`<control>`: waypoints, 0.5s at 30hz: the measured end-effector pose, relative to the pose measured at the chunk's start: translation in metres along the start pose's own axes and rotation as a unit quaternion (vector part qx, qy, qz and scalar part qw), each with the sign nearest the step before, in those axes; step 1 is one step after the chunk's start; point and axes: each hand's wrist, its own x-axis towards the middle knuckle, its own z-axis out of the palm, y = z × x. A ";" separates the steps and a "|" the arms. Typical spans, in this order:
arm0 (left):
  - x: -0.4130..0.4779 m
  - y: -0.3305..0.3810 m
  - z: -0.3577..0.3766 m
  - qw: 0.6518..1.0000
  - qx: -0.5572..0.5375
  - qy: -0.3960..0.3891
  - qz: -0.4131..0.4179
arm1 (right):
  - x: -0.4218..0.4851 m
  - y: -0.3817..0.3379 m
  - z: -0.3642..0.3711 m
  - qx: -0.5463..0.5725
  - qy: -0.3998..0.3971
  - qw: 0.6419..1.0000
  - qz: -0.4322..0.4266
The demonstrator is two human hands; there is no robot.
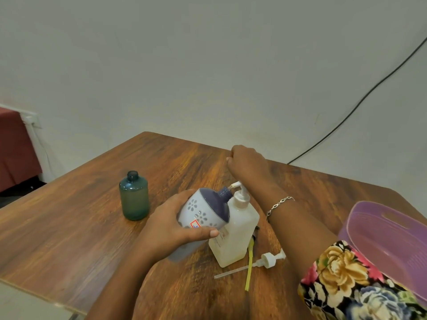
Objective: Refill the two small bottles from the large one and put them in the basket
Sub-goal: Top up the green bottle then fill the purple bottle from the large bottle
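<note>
My left hand (171, 229) grips a small white bottle with a dark purple top and flower pattern (205, 209). The bottle is tilted, and its open neck meets the nozzle of the large pale pump bottle (235, 234) standing upright on the table. My right hand (246, 162) is curled into a fist just beyond the pump head, with the wrist over the pump; I see nothing in its fingers. A second small bottle, teal and uncapped (134, 197), stands upright to the left. The purple basket (390, 234) sits at the right edge.
A loose white pump cap with its tube (265, 262) and a yellow strip (249, 266) lie on the wooden table (80, 227) in front of the large bottle. A black cable (360, 102) runs down the wall behind. The table's near-left edge is close.
</note>
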 end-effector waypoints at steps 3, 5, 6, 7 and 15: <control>0.000 0.000 0.003 1.000 -0.002 0.000 0.003 | -0.005 -0.002 0.004 -0.030 -0.017 0.999 -0.006; 0.000 0.001 0.003 1.000 -0.001 -0.005 0.001 | -0.005 -0.004 0.006 -0.033 -0.020 0.999 -0.006; 0.000 0.001 0.002 1.000 -0.002 -0.005 0.001 | -0.005 -0.004 0.007 -0.031 -0.023 0.999 -0.004; 0.000 0.002 0.002 1.000 -0.003 -0.004 0.002 | -0.005 -0.004 0.007 -0.029 -0.025 0.999 -0.003; -0.001 0.007 -0.004 1.000 -0.003 0.002 0.023 | -0.001 -0.001 -0.006 -0.023 0.026 0.999 -0.011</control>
